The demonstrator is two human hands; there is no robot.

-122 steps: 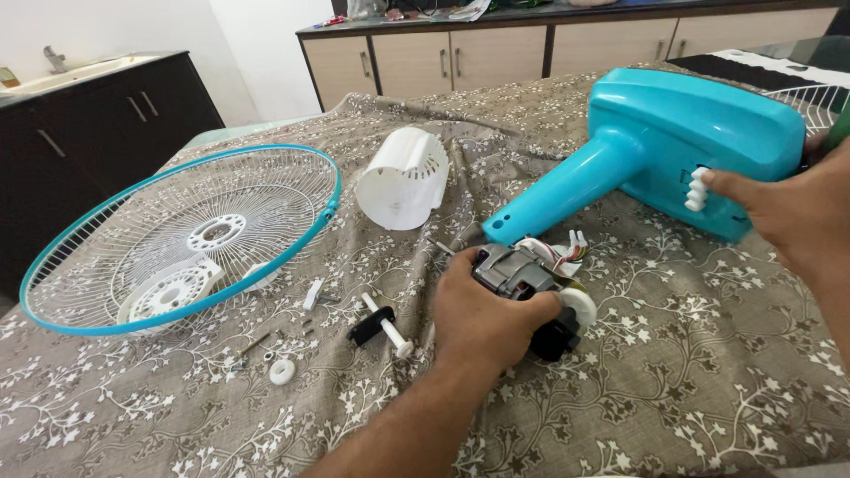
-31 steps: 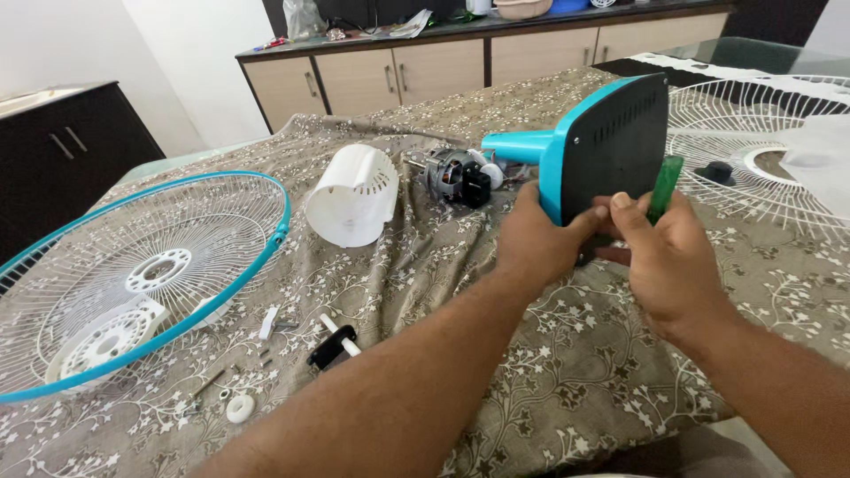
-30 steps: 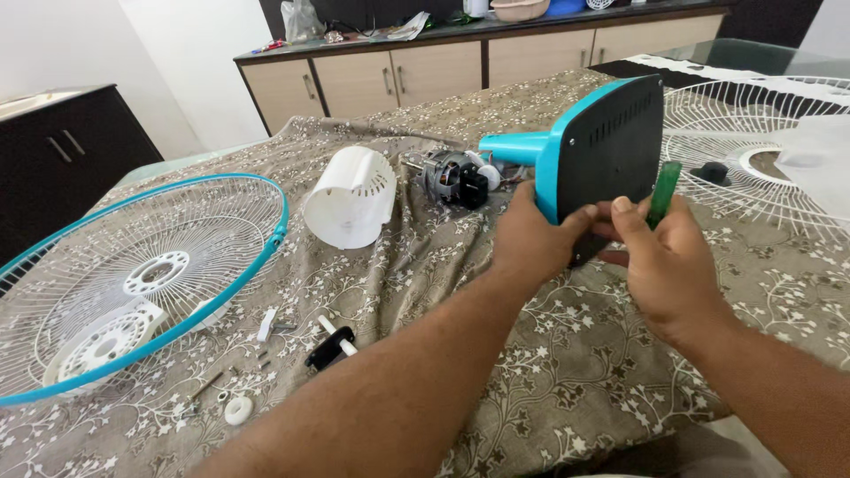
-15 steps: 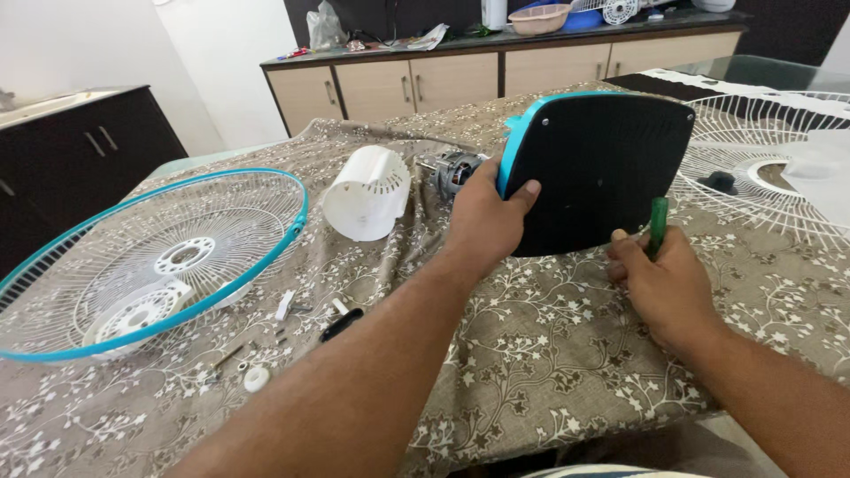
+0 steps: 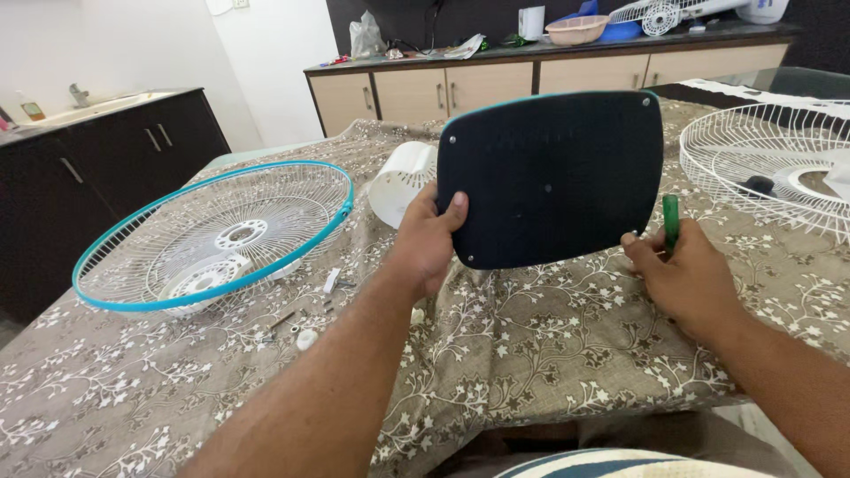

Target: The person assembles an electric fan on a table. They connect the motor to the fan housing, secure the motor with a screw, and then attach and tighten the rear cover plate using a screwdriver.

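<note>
Two hands busy at frame centre, my left hand [image 5: 428, 237] gripping the upright black-bottomed fan base [image 5: 551, 179] by its left edge, my right hand [image 5: 686, 279] closed around a green screwdriver [image 5: 671, 220] at lower right.

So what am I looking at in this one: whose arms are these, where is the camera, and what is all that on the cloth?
The camera sits on a person's head and looks down at their own two bare hands. The left hand grips the edge of a fan base, tipped up so its dark underside faces the camera. The right hand holds a green-handled tool beside it. On the patterned tablecloth lie a blue-rimmed fan guard, a white motor cover, a second white guard and small loose parts.
</note>
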